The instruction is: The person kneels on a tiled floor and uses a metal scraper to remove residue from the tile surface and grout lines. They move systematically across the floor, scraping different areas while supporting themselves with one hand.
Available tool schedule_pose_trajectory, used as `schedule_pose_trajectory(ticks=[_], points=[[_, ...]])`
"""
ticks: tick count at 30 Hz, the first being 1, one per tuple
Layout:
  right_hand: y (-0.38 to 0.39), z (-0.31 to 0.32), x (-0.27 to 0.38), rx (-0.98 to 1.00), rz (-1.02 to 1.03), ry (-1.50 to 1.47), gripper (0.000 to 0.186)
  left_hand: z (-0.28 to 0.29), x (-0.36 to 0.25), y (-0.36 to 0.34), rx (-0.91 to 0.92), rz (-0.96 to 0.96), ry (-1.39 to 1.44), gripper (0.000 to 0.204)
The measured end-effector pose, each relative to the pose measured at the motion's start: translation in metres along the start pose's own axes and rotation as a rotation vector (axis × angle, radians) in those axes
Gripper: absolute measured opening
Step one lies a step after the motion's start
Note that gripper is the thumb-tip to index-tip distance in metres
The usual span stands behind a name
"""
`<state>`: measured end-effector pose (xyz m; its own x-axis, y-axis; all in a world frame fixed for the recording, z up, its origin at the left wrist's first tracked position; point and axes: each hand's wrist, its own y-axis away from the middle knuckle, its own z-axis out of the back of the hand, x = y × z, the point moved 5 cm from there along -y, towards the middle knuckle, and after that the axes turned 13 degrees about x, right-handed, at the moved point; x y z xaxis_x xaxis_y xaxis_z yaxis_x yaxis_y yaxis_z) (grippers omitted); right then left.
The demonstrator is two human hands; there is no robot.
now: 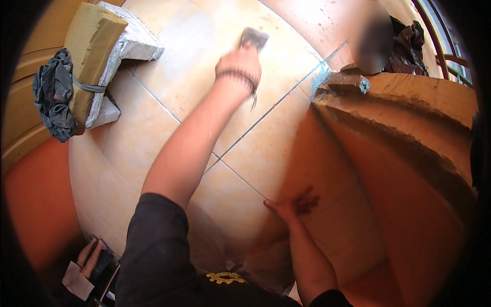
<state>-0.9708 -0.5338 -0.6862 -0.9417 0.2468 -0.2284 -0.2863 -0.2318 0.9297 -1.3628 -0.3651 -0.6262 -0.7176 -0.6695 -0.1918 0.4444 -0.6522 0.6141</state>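
My left arm reaches far out across the beige tiles (255, 148), a dark bracelet at the wrist. In my left hand (239, 65) is a scraper (254, 38) with a flat, wide grey blade, its blade at the tile surface. Fingers wrap round its handle, which they mostly hide. Closer to me, my right hand (294, 204) rests on a tile in shadow, fingers spread and holding nothing. Its thumb lies by a dark joint line. Small reddish specks dot the tiles around the joints.
At upper left stands a yellow foam and white block (94, 56) with a crumpled black plastic bag (53, 94) strapped on. A brown moulded ledge (404, 102) borders the right, with another black bag (409, 46) behind. Another person's legs (91, 258) show at lower left.
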Motion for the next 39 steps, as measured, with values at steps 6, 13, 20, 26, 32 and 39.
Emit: schedule_pose_trajectory(ticks=[6,13,20,26,32,39], points=[[-0.001,0.004,0.003,0.023,-0.037,0.020,0.157,-0.006,-0.004,0.007,0.004,0.044,-0.051,0.033],[-0.007,-0.001,0.000,-0.004,0.012,0.013,0.157,0.007,-0.012,0.001,0.054,0.025,-0.078,0.035],[0.002,0.000,0.002,0.001,0.018,-0.009,0.158,0.026,-0.023,-0.011,0.176,-0.030,-0.094,0.037],[0.003,0.004,0.002,0.018,-0.012,0.006,0.157,0.010,-0.034,-0.004,0.086,-0.112,-0.042,0.033],[-0.003,0.002,0.000,0.007,-0.017,0.006,0.158,0.002,-0.048,-0.005,0.065,0.005,-0.107,0.037],[0.006,0.004,0.007,0.018,0.004,0.012,0.158,0.041,-0.043,-0.027,0.074,-0.011,-0.062,0.032]])
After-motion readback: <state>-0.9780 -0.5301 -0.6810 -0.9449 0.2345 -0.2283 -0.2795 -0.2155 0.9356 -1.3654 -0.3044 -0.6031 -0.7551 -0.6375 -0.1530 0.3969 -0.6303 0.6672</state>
